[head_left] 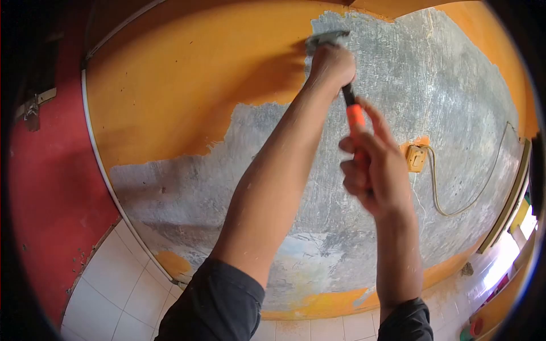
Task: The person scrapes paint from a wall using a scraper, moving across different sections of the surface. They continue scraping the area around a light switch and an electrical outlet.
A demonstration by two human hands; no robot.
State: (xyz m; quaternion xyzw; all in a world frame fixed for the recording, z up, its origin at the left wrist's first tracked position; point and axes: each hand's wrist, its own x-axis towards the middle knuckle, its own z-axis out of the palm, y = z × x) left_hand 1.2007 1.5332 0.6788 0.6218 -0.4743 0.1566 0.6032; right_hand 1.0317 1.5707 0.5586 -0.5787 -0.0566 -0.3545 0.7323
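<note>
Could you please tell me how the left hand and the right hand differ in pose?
The left hand is higher, near the blade; the right hand is lower, on the handle's orange part. The left hand looks closed, while the right hand points one finger upward. Both hold one scraper.

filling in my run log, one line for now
left hand: gripping scraper near blade | right hand: on red handle | blade: at edge of orange paint | switch box: cable attached
</note>
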